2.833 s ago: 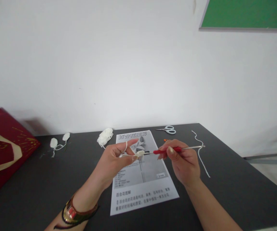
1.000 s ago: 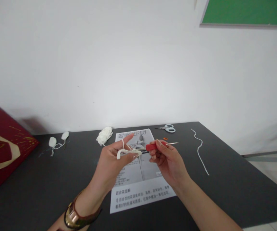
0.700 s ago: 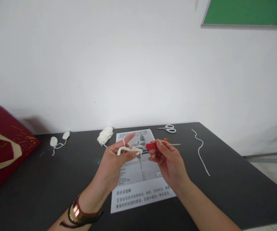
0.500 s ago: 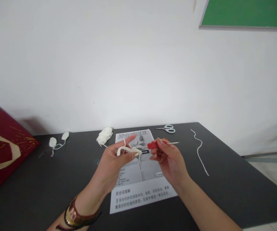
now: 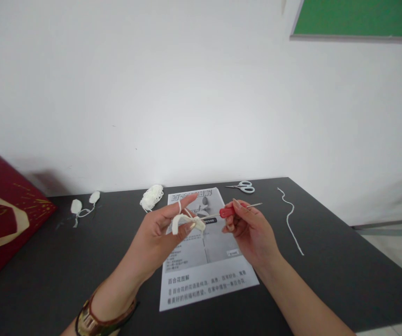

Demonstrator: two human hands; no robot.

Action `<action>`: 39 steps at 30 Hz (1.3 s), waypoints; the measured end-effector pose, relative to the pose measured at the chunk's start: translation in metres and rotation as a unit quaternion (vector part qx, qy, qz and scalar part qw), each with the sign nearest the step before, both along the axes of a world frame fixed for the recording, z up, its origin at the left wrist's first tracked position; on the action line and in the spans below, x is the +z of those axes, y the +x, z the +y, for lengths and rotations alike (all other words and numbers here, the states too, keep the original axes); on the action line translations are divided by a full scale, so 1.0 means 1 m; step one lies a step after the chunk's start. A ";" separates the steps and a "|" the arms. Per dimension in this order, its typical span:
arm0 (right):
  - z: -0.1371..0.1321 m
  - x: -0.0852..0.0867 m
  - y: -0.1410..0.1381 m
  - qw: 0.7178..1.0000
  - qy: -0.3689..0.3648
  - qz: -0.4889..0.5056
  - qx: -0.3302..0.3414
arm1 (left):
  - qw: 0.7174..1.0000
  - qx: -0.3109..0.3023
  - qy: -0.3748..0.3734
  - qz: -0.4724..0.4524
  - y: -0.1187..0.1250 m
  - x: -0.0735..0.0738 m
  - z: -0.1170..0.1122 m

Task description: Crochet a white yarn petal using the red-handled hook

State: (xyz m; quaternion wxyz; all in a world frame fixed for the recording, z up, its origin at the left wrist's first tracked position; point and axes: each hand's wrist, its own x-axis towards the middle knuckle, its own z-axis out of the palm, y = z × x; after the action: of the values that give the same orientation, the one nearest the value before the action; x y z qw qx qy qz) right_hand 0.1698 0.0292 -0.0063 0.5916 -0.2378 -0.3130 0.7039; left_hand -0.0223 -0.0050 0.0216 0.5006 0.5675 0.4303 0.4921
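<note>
My left hand (image 5: 164, 233) pinches a small white crochet piece (image 5: 198, 224) between thumb and fingers. White yarn loops round its raised index finger, which points up to the right. In my right hand (image 5: 248, 228) is a crochet hook (image 5: 226, 213) with a red grip, held between thumb and fingers. The hook's metal shaft reaches left to the crochet piece, and its other end sticks out to the right. Whether the tip passes through a stitch is too small to tell. Under both hands lies a printed sheet (image 5: 211, 279) with a picture and Chinese text.
A ball of white yarn (image 5: 152, 197) sits behind my left hand. Small scissors (image 5: 245, 187) lie at the table's back edge. To the right is a loose strand (image 5: 289, 217); at left, two white crocheted pieces (image 5: 77, 206) and a red gift bag (image 5: 5, 210) stand by the wall.
My right hand has shifted slightly right and down with the crochet hook, and more shaft shows between grip and crochet piece. The crochet piece has turned a little in my left hand.
</note>
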 end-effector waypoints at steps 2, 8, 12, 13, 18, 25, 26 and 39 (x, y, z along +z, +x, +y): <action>0.000 0.001 0.001 1.000 0.002 -0.003 0.002 | 1.000 -0.012 0.001 0.005 -0.002 0.001 -0.001; -0.001 0.002 0.003 1.000 0.014 -0.016 0.003 | 1.000 -0.027 -0.008 -0.003 -0.004 0.002 -0.002; -0.003 0.004 0.004 0.999 0.028 -0.025 -0.005 | 0.999 -0.030 -0.010 -0.004 -0.004 0.003 -0.002; -0.003 0.004 0.004 0.999 0.031 -0.028 -0.008 | 0.999 -0.031 -0.010 -0.002 -0.004 0.003 -0.002; -0.004 0.006 0.004 0.998 0.045 -0.040 -0.016 | 0.999 -0.034 -0.011 0.006 -0.004 0.003 0.000; -0.005 0.006 0.007 0.996 0.056 -0.054 -0.034 | 0.999 -0.034 -0.026 0.003 -0.003 0.004 -0.001; -0.005 0.006 0.007 0.996 0.057 -0.057 -0.037 | 0.999 -0.032 -0.027 0.001 -0.003 0.004 -0.001; -0.006 0.008 0.004 0.995 0.058 -0.065 -0.038 | 0.999 -0.018 -0.036 -0.010 -0.001 0.005 0.002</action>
State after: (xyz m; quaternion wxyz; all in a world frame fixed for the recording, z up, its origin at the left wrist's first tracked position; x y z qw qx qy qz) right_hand 0.1737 0.0230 0.0019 0.6092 -0.2604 -0.3817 0.6444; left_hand -0.0231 -0.0032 0.0265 0.5342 0.5517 0.4321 0.4727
